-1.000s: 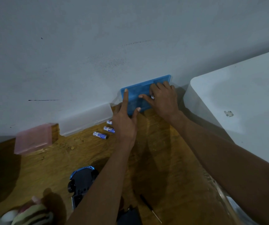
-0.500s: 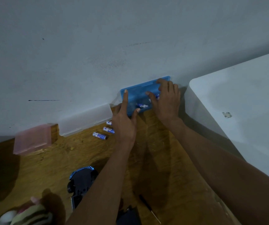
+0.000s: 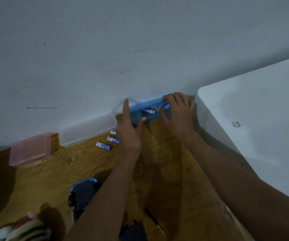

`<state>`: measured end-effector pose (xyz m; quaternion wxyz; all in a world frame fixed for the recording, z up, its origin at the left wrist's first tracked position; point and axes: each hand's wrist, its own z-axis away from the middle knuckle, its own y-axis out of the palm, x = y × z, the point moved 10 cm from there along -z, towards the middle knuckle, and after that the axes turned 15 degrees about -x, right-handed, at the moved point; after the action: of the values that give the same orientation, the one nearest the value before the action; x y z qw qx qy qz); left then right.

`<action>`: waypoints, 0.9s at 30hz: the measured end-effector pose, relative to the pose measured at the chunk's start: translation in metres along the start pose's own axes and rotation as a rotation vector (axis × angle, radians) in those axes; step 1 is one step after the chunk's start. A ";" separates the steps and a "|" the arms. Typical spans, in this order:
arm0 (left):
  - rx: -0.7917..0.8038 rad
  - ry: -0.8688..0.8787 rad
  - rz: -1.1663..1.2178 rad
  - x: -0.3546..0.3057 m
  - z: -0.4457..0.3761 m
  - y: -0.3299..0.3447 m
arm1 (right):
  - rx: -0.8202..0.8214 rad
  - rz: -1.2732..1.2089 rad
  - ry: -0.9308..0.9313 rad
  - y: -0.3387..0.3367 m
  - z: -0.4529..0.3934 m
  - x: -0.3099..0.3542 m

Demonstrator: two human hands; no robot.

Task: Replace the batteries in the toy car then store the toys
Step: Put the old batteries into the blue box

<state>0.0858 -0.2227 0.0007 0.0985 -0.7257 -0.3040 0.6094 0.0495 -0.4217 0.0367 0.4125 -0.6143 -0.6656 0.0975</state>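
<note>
Looking down from the head camera, two bare forearms reach across a wooden table point(image 3: 166, 171) toward a grey wall. A blue case point(image 3: 136, 113) lies at the table's far edge against the wall, its lid raised. The left hand point(image 3: 129, 131) rests at the case's left end, index finger straight along that end and thumb against the front edge; the fingers are spread and relaxed, gripping nothing. The right hand point(image 3: 178, 113) curls over the case's right part, and its fingertips pinch a battery point(image 3: 165, 106) there. Another battery point(image 3: 149, 111) lies loose inside the case, just left of that hand.

Three more batteries point(image 3: 112, 140) lie in a row on the table just left of the left wrist, the nearest partly hidden by it. A clear case point(image 3: 88, 129) sits against the wall to their left, and a pink case point(image 3: 30, 150) lies further left, apart from it.

Near the bottom edge, the toy car point(image 3: 83, 195), dark with a blue rim, lies beside the left forearm. A screwdriver point(image 3: 155, 221) lies between the forearms. A striped soft toy point(image 3: 27, 230) shows at the bottom left corner. A white bin point(image 3: 262, 119) stands on the right.
</note>
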 end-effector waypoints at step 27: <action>0.116 0.055 -0.206 -0.021 -0.006 0.007 | 0.279 -0.060 0.537 0.009 0.014 -0.039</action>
<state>0.0924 -0.2380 0.0157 0.2109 -0.6999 -0.3383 0.5926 0.0431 -0.4493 0.0057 0.6567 -0.5358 -0.5306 0.0098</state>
